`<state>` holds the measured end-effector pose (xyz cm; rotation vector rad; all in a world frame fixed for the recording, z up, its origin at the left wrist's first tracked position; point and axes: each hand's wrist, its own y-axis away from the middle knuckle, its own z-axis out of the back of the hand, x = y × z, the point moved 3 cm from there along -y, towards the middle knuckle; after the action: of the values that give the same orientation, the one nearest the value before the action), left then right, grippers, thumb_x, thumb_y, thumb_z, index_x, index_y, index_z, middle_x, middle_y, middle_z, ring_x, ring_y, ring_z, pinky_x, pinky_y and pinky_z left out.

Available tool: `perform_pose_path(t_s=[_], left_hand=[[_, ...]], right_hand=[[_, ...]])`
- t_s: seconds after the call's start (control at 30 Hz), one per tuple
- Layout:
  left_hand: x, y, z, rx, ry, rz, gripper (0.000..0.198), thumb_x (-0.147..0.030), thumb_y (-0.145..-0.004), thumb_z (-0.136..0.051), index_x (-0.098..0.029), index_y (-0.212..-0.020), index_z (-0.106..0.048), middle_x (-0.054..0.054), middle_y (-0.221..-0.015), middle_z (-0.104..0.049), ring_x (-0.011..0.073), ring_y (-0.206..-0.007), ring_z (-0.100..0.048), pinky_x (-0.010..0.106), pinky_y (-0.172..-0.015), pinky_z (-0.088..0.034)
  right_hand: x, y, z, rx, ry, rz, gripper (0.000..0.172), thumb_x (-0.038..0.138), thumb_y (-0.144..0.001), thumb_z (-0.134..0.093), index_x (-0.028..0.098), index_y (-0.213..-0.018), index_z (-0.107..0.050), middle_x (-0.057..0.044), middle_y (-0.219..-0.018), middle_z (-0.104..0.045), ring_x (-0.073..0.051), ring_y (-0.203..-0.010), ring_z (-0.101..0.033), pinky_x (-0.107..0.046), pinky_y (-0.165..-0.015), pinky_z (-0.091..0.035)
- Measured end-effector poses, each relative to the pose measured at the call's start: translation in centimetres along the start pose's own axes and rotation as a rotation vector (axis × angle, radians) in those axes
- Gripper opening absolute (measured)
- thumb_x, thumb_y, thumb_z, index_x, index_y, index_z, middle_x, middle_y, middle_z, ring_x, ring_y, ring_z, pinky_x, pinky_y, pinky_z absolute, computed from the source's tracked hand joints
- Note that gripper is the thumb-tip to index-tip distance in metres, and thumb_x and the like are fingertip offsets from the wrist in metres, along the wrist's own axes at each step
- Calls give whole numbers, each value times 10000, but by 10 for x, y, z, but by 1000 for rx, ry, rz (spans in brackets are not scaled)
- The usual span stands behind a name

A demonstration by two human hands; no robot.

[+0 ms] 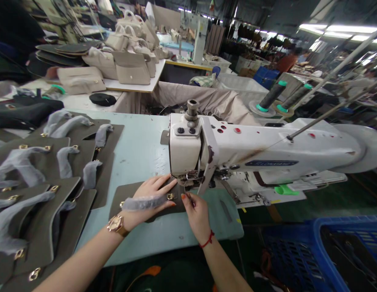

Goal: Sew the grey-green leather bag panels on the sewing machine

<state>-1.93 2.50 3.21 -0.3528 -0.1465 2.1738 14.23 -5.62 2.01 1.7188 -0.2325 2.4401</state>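
A dark olive bag panel [127,190] lies under the head of a white sewing machine [185,150]. Across it arches a short bag handle [144,202] wrapped in clear plastic, with gold metal fittings at both ends. My left hand [151,192] is spread flat on the panel, passing under the handle, with fingertips close to the presser foot. At the panel's right edge, just in front of the needle area, my right hand [197,211] is closed, thumb and forefinger pinching the edge. Its other fingers are curled and partly hidden.
Several similar panels with wrapped handles [65,162] overlap on the left of the pale blue table [136,150]. A blue plastic basket [316,239] stands at the lower right. Beige bags [132,67] crowd a table behind. Thread cones [272,95] stand behind the machine; a person [288,61] is farther back.
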Motion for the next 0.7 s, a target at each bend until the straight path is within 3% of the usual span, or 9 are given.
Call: perform_pose_path(t_s=[0.17,0.7], left_hand=[[-10,-7,22,68,-119,-9,518,-532,-840,-554,-237,-1266,-564,113,-1290,-582,349,-1156,-485,477,-927,-409],[-5,-22,32,80,-81,44,386,-536,-843,-554,-250,-1082,-653,83,-1103,-670,311,-1069,-556,423,-847,-408]], right_hand=[[-11,-2,-5,1,-118,-82,343,393,-928,-479,158,-707,-593,8,-642,-520,-124,-607,-443,-225,-564,-316],[-16,-12,-4,8,-155,-176,417,476,-888,-506,186,-588,-488,58,-478,-345,-100,-469,-324,-231,-460,-237]])
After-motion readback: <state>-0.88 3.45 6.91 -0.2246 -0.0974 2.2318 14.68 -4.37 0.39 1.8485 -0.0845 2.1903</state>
